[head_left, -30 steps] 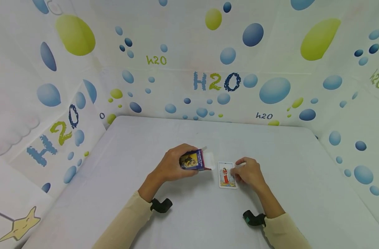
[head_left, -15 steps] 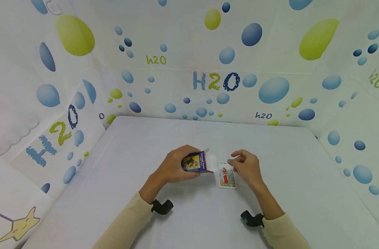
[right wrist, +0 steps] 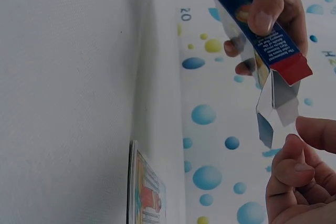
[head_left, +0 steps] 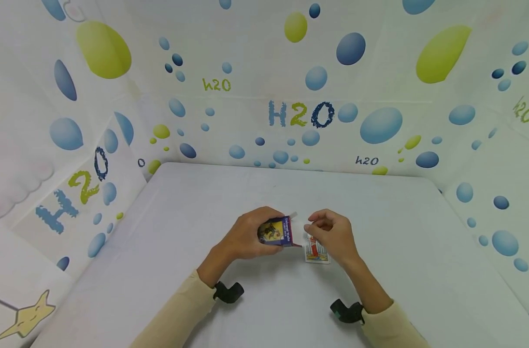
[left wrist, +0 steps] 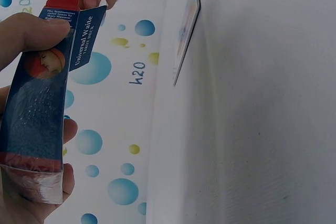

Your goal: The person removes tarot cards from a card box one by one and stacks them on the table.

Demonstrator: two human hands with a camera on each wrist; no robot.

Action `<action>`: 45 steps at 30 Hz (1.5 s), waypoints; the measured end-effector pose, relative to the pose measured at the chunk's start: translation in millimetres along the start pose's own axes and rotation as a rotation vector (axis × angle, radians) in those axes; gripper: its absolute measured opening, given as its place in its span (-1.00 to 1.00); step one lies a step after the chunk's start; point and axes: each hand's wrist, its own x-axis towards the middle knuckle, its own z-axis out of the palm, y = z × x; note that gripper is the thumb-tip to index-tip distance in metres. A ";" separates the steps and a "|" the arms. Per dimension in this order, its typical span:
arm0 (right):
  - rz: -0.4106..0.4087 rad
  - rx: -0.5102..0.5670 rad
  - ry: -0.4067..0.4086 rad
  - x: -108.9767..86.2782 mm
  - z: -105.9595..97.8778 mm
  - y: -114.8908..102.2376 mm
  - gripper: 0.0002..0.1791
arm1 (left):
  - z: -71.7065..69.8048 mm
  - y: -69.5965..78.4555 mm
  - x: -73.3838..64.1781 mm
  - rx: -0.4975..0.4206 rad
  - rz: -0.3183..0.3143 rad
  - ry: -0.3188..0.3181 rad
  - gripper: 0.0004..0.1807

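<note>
My left hand (head_left: 251, 234) grips a blue tarot card box (head_left: 274, 232), its thumb on the narrow side in the left wrist view. The box is tilted above the table, and its open end with a white flap (right wrist: 275, 111) points toward the other hand. My right hand (head_left: 334, 234) is raised with thumb and forefinger a little apart, the fingertips right at the flap's edge. Below it a small stack of tarot cards (head_left: 317, 255) lies face up on the table, the top card showing a figure in red. The right hand hides the upper part of that stack in the head view.
The table (head_left: 203, 203) is covered with a white cloth. A white curtain (head_left: 247, 48) printed with blue and green drops and "H2O" stands behind it and along both sides. Dark wrist cameras (head_left: 228, 293) stick out at both wrists.
The right hand has lifted off the cards and moved left to the box's flap. The left hand has shifted slightly right and nearer with the box. The card stack stays put.
</note>
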 end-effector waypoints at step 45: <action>-0.002 -0.013 -0.115 -12.2 21.5 -4.2 -0.71 | 9.4 2.4 0.8 0.011 0.081 -0.022 -0.26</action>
